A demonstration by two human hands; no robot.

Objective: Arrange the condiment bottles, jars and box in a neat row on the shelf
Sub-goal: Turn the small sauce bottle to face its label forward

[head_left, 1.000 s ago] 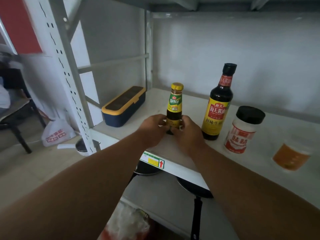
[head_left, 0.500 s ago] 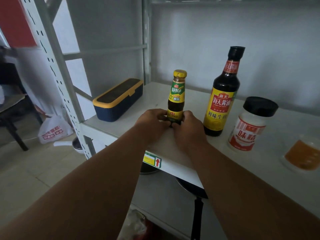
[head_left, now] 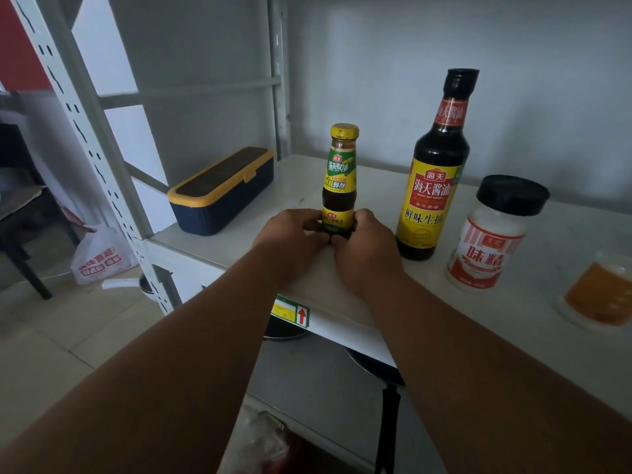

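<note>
Right now both hands close around the base of the small yellow-capped sauce bottle (head_left: 339, 181), which stands upright on the white shelf (head_left: 533, 323), near its front edge. The left hand (head_left: 290, 239) curls its fingers against the bottle's lower left side, and the right hand (head_left: 365, 249) cups the lower right; the two hands almost meet in front of the bottle's foot, hiding it, so whether it rests on the shelf or is held just above it cannot be told. The fingertips themselves are tucked out of sight behind the label.

At about 3 o'clock from the small bottle, just beside the right hand, stands the tall soy sauce bottle (head_left: 436, 172) with its dark cap and yellow label. Further toward 3 to 4 o'clock sits the black-lidded MSG jar (head_left: 489, 241), apart from the soy sauce. At the frame's right edge, toward 4 o'clock, a clear jar of amber contents (head_left: 598, 295) is blurred and cut off. At 9 to 10 o'clock from the small bottle lies the navy box with the yellow-rimmed lid (head_left: 222, 191), well apart, angled toward the shelf's back corner.

Below the shelf, a dark pan handle (head_left: 388, 425) shows only in part.
</note>
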